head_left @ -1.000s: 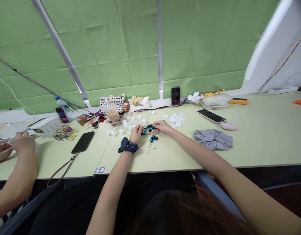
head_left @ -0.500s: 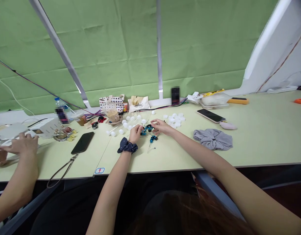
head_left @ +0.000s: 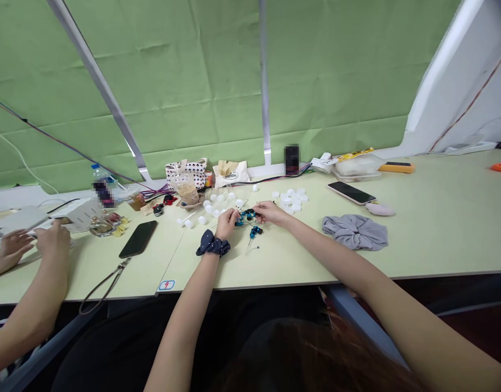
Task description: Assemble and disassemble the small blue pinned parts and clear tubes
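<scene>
My left hand (head_left: 226,223), with a dark dotted scrunchie (head_left: 212,244) at its wrist, is closed at the left side of a cluster of small blue-and-black pieces (head_left: 245,215). What its fingertips pinch is too small to name. From the right, my right hand (head_left: 271,213) pinches at the same cluster, its fingers closed around a dark piece. Just below, on the table, lies another blue-and-black piece (head_left: 255,232) with a thin wire trailing towards me. Fingers hide part of the cluster.
Clear tubes with white caps (head_left: 202,220) lie beyond my left hand, loose white caps (head_left: 291,200) beyond my right. A grey scrunchie (head_left: 354,232) and a phone (head_left: 351,193) are at right. Another phone (head_left: 138,239) lies left, near another person's hands (head_left: 52,239).
My right hand's fingers have drawn in and closed on the cluster. My left hand has barely moved. The other person's hands at the far left have shifted and separated.
</scene>
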The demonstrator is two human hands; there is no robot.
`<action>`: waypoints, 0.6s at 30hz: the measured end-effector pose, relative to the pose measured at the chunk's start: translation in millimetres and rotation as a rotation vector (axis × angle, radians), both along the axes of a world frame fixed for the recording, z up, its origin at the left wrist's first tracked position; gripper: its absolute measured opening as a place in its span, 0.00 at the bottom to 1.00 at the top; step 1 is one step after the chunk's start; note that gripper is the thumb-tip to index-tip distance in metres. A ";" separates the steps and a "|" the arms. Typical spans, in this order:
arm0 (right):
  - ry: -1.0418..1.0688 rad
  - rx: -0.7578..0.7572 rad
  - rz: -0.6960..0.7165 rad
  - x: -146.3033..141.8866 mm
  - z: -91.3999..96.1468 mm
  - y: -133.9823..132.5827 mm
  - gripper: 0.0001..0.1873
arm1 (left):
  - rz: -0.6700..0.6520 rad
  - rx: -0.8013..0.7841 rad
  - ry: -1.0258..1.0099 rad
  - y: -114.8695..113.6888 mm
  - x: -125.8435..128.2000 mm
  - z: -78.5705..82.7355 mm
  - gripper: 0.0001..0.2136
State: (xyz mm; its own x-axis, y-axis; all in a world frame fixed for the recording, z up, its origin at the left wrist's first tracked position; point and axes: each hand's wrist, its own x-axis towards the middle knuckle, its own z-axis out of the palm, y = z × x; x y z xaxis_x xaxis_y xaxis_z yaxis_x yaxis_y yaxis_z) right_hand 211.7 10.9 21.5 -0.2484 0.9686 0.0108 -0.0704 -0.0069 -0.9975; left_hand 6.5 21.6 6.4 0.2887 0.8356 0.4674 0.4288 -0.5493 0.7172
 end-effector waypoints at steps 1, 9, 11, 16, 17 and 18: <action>0.017 0.041 -0.013 0.2 0.2 0.1 0.09 | 0.002 -0.003 -0.003 -0.1 0.0 0.0 0.17; -0.033 -0.070 0.034 -1.2 3.7 -3.7 0.14 | 0.001 -0.022 -0.013 0.3 -0.4 -0.8 0.17; -0.015 0.009 0.010 -1.1 3.7 -4.5 0.09 | 0.005 -0.020 -0.015 -0.2 -0.3 0.0 0.17; 0.029 -0.007 0.006 -0.5 3.9 -5.1 0.12 | 0.029 -0.022 -0.024 -2.8 0.1 2.6 0.16; 0.010 -0.045 0.000 -0.7 3.4 -4.4 0.12 | 0.030 -0.024 -0.018 -3.1 0.4 2.9 0.17; -0.006 -0.065 -0.010 -0.9 2.6 -3.5 0.13 | 0.030 -0.027 -0.012 -3.4 0.7 3.2 0.17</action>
State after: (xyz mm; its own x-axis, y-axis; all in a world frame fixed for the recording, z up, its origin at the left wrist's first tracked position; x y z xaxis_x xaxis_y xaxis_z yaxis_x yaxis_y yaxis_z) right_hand 210.8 7.4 24.1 -0.2390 0.9695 -0.0537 -0.0644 -0.0711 -0.9954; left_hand 7.2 18.2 9.6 0.2582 0.8562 0.4475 0.4360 -0.5166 0.7369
